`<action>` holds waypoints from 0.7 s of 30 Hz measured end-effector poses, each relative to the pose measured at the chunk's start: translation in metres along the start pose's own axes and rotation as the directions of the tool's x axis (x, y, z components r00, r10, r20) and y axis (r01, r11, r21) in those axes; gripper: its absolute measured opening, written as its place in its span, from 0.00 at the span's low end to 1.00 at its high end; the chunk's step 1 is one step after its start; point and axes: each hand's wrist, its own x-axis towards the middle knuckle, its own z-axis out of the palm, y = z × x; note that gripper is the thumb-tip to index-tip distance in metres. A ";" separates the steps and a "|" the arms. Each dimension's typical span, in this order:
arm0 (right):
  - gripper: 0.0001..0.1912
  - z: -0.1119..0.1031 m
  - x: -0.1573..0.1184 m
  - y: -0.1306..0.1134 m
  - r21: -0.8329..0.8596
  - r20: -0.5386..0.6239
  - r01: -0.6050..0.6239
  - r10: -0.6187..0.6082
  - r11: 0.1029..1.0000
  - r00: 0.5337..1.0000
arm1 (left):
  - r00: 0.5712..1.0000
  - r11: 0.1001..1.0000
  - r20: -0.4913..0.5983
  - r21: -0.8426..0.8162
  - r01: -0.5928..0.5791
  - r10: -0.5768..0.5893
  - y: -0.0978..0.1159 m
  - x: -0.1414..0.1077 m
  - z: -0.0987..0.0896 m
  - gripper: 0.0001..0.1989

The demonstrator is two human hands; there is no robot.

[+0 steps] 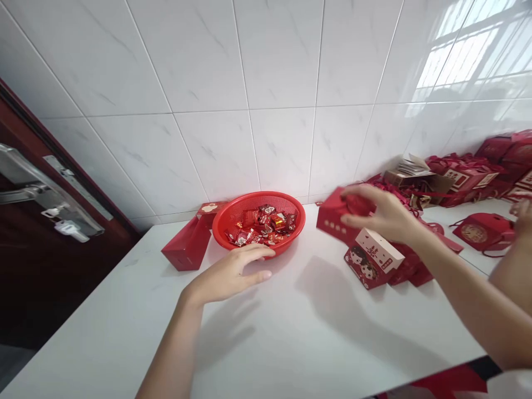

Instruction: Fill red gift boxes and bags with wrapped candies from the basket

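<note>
Holds a red box in right hand, right of the basket; holds empty left hand wide, nearer it.

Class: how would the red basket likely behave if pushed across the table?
The red basket looks like thin perforated plastic, so may flex slightly. Its wide, low shape suggests sliding rather than tipping. The loose wrapped pieces inside would probably shift.

Dark red-brown door at left edge; metal lever handle on long silvery plate, keys beside lever. White, grey-veined wall tiles behind; barred-window reflection, upper right.
</note>
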 end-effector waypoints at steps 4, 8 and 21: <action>0.22 -0.002 0.096 0.043 -0.204 -0.060 -0.084 0.073 0.975 0.996 | 0.993 0.999 -0.107 -0.023 0.049 -0.051 -0.017 -0.007 -0.012 0.30; 0.23 0.034 0.147 0.081 -0.477 0.149 -0.214 0.318 0.853 0.936 | 0.983 0.996 -0.165 -0.062 0.071 -0.080 -0.029 -0.016 -0.021 0.28; 0.14 0.101 0.156 0.124 -0.567 0.437 -0.161 0.460 0.808 0.773 | 0.947 0.978 -0.250 -0.109 0.180 -0.202 -0.062 -0.024 -0.028 0.26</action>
